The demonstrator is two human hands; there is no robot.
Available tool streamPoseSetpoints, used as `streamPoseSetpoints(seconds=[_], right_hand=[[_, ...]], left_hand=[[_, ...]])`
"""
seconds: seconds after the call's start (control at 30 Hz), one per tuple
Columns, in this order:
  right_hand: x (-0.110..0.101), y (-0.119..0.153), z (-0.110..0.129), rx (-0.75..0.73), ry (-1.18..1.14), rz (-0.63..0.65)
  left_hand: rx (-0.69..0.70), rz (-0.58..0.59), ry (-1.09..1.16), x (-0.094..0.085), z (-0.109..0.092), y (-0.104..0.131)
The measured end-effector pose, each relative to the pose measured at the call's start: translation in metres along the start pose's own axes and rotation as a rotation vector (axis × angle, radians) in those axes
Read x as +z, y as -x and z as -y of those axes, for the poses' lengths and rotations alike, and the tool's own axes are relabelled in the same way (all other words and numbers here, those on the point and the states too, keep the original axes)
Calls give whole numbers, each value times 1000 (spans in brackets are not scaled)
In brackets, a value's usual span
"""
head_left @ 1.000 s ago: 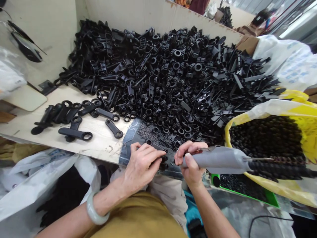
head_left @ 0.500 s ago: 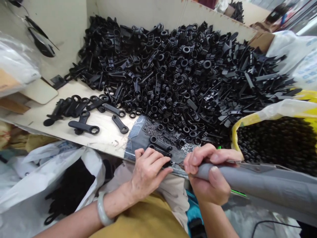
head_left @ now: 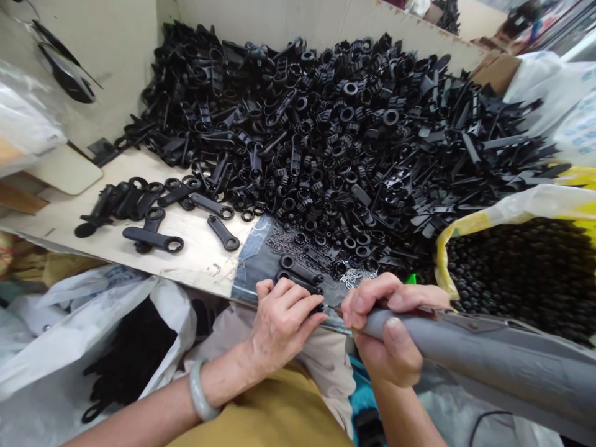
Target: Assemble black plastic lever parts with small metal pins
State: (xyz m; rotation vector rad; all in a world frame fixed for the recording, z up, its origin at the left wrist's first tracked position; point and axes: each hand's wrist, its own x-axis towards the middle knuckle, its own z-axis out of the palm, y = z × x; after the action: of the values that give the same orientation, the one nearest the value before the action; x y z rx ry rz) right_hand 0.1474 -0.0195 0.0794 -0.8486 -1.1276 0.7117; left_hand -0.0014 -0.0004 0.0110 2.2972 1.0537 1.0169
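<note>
Your left hand (head_left: pixel 285 318) pinches a part (head_left: pixel 319 307) and your right hand (head_left: pixel 390 360) wraps the driver (head_left: pixel 451 340); this one seems midway, the heap (head_left: pixel 326 136) behind the mat (head_left: pixel 252 264) undone.

The right hand (head_left: pixel 395 355) has brought the grey tool (head_left: pixel 470 347) closer to the black part (head_left: pixel 319 307) under the left hand (head_left: pixel 285 324).

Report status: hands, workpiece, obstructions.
Left hand holding black plastic part, mostly hidden. Right hand gripping grey cylindrical tool, thin tip at that part. Black ring-ended plastic pieces alongside; tip's path looks unobstructed.
</note>
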Motion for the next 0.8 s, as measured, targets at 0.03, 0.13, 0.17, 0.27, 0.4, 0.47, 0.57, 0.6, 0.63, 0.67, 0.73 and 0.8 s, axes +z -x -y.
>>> streamPoseSetpoints(seconds=[0.03,0.13,0.17,0.27,0.4,0.47,0.57,0.6,0.63,0.67,0.73,0.8], right_hand=[[0,1,-1,5,5,-4],[1,5,-4,22,17,5],[1,6,-4,27,16,9],[1,8,-4,40,-2,1],[-1,5,-3,39,-22,-6],[-3,3,-2,35,-33,6],[-3,1,-1,25,-46,14],[-3,1,0,24,-49,15],[-3,1,0,26,-51,16],[-3,1,-1,30,-53,15],[-3,2,-2,39,-57,12],[-3,3,-3,47,-67,3]], left_hand=[[-2,2,-1,0,0,0],[-11,16,-8,1,0,1],[-11,16,-8,2,0,1],[0,3,7,2,1,0],[3,-1,32,0,2,-2],[0,-7,36,0,2,-3],[1,-13,36,0,2,-3],[1,-15,35,0,2,-3],[1,-17,33,1,2,-3],[0,-19,32,1,2,-3],[1,-26,31,1,2,-3],[8,-35,33,2,3,-3]])
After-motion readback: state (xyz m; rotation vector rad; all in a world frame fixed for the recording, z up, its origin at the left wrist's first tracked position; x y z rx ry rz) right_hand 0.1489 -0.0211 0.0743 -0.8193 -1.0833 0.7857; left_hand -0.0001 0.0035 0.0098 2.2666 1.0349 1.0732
